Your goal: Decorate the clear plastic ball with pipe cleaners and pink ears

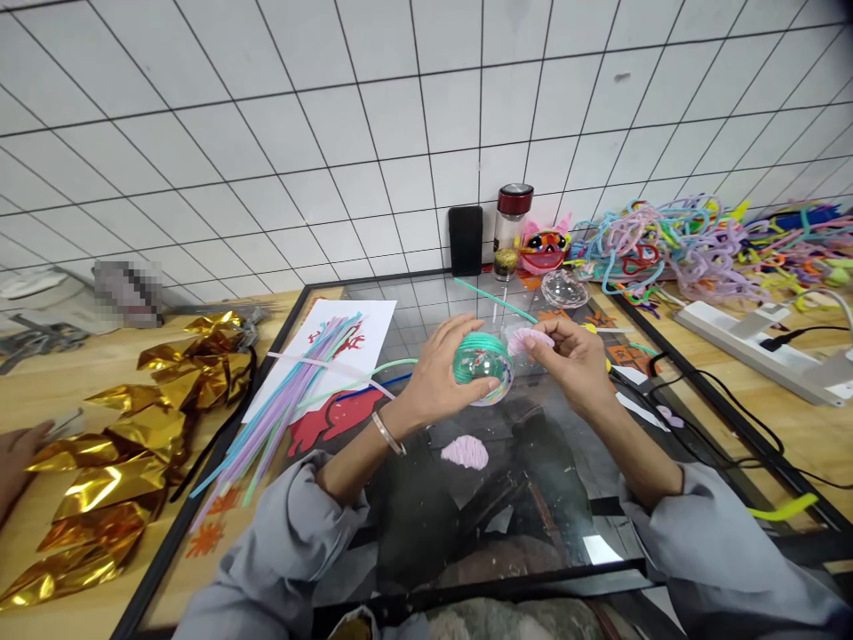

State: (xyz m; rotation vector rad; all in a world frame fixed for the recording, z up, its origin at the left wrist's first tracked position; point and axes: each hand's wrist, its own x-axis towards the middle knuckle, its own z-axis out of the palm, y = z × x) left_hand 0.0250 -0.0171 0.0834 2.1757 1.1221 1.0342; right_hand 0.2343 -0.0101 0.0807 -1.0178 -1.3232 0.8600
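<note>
My left hand is closed around a clear plastic ball, partly wrapped in green pipe cleaner rows. To its right, my right hand pinches a pale pink fuzzy oval piece close beside the ball; I cannot tell whether the two touch. A similar pale pink teardrop piece lies on the glass top below my hands. One green pipe cleaner runs behind the hands. A clear plastic half shell rests farther back.
Pipe cleaners lie across white paper at left, near gold foil. A bottle, a black phone and a pink face figure stand at the back. Right are tangled pipe cleaners and a power strip. Another person's hand shows far left.
</note>
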